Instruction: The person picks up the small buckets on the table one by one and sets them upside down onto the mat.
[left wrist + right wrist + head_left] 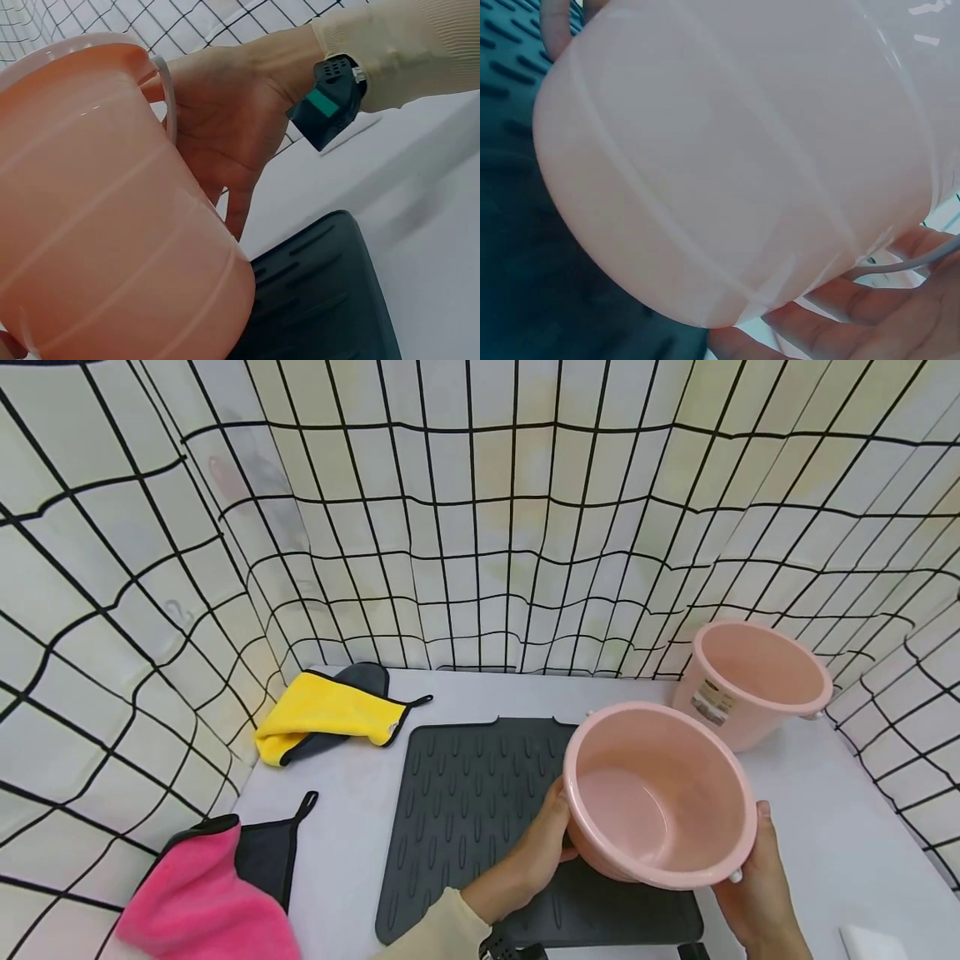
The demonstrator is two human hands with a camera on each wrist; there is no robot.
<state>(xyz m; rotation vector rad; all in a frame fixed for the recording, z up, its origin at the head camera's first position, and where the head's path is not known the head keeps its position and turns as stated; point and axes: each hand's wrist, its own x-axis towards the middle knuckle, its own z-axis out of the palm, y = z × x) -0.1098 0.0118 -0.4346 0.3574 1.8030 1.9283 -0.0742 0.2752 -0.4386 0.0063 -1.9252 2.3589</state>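
Note:
A pink plastic bucket [660, 802] is held tilted over the dark ribbed mat [465, 810], its open mouth facing up toward the head camera. My left hand [543, 839] grips its left side, below the rim. On the opposite side my right hand [757, 881] holds it, with several fingers [840, 322] against the lower wall. Beside the left palm [225, 112] a thin pale handle shows in the left wrist view. Another section of handle [907, 264] passes by the right fingers. The bucket's far wall hides part of both hands.
A second pink bucket [757, 681] with a label stands at the back right, behind the held one. To the left lie a yellow and grey cloth [333, 710] and a pink and black cloth [213, 893]. Black netting [480, 527] over white walls encloses the table.

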